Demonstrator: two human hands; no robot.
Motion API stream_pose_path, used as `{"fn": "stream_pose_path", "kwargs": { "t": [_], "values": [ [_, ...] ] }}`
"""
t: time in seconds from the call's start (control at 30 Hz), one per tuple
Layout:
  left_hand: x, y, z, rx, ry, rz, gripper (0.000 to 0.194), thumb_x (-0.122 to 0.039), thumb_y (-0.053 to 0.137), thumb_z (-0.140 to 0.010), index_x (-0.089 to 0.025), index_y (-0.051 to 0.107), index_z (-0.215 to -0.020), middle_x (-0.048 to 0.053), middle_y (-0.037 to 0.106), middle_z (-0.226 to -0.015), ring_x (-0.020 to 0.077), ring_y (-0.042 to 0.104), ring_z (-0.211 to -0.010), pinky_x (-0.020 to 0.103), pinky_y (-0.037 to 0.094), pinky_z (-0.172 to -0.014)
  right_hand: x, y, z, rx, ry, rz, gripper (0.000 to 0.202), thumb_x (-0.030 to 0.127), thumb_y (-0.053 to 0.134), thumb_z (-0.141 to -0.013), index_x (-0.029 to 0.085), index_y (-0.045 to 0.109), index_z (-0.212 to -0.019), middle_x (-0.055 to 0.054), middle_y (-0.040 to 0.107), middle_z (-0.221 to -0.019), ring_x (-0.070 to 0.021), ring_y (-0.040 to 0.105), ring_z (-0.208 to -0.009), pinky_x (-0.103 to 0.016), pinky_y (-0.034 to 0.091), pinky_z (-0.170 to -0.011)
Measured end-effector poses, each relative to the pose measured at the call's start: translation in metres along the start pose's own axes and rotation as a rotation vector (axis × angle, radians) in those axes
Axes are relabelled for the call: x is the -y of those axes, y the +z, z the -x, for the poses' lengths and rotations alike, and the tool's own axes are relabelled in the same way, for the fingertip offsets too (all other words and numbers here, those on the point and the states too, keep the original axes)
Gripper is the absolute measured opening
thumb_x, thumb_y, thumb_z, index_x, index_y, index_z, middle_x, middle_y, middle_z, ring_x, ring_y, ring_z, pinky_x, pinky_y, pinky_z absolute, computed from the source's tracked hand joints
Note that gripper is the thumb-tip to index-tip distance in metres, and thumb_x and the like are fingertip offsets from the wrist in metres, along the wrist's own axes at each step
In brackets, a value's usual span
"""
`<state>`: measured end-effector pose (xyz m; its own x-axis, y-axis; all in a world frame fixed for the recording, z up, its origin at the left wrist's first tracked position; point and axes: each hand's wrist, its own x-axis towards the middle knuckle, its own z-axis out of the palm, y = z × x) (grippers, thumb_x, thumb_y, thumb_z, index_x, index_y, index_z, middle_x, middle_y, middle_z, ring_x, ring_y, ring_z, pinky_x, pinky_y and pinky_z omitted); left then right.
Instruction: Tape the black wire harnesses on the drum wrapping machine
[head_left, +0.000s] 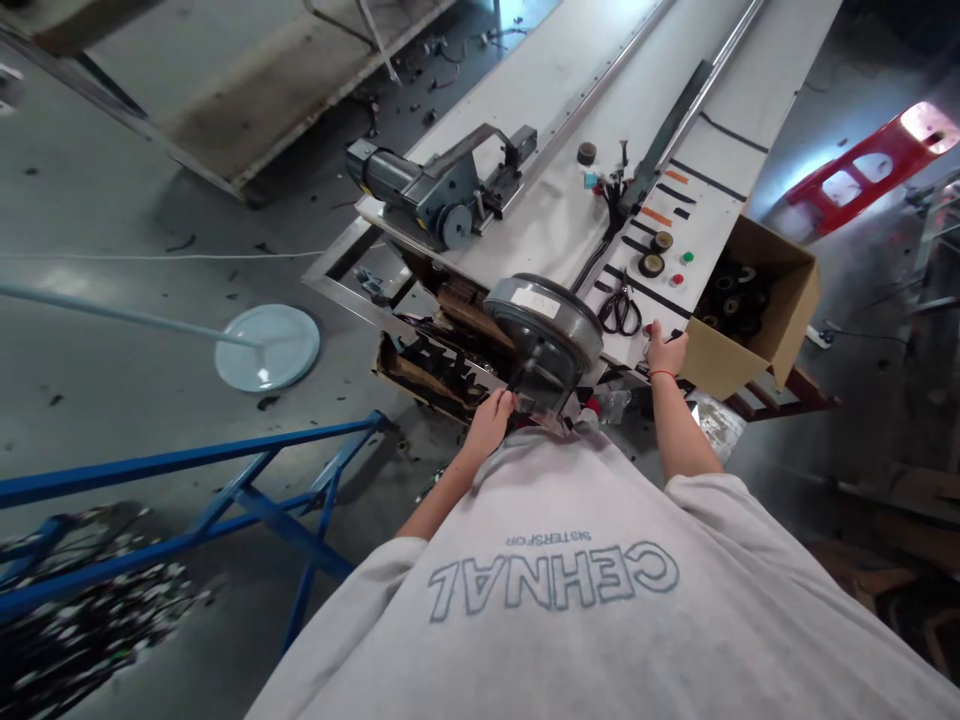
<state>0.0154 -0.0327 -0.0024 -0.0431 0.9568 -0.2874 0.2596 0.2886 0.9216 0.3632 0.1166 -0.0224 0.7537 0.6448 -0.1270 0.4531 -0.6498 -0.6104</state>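
Note:
My left hand (pixel 491 418) is closed, fingers together, at the near side of a round dark machine head (pixel 547 320) with a white label. Something thin and dark is at its fingertips, too small to name. By the right near corner of the white workbench (pixel 622 345) is my right hand (pixel 666 352), curled, with its thumb pointing forward beside a small red part. What its fingers close on is hidden. Black-handled scissors (pixel 621 310) lie just left of it. Beyond are two tape rolls (pixel 652 265), a green button (pixel 688 257) and a red button (pixel 678 279).
A cardboard box (pixel 727 355) holding dark rolls stands at the bench's right. A motor unit (pixel 420 190) is mounted on the left edge. Dark cables (pixel 615 205) run along the bench. Blue frame (pixel 262 500), round-based stand (pixel 268 347) and red plastic stool (pixel 870 170) surround it.

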Motion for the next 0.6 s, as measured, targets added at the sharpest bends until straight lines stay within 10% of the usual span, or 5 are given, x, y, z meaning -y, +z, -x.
{"fn": "stream_pose_path", "kwargs": {
  "t": [0.4,0.6],
  "values": [
    [0.008,-0.002,-0.006,0.039,-0.011,0.099,0.048,-0.064,0.043,-0.091,-0.019,0.055,-0.078,-0.003,0.048,-0.059,0.0126,0.046,-0.057,0.025,0.041,-0.060,-0.002,0.001,0.002,0.013,0.005,-0.033,0.073,0.066,0.043,-0.093,0.009,0.045,-0.139,-0.026,0.053,-0.140,-0.0380,0.052,-0.130,-0.051,0.037,-0.108],
    [0.039,-0.016,0.011,0.420,-0.168,-0.271,0.035,-0.054,0.061,-0.075,-0.019,0.060,-0.067,0.005,0.067,-0.067,0.0218,0.063,-0.070,0.032,0.049,-0.072,-0.006,0.002,0.000,-0.004,0.007,-0.067,0.072,0.065,0.057,-0.086,0.010,0.049,-0.132,-0.024,0.058,-0.132,-0.0334,0.056,-0.124,-0.042,0.042,-0.104]
  ]
}}
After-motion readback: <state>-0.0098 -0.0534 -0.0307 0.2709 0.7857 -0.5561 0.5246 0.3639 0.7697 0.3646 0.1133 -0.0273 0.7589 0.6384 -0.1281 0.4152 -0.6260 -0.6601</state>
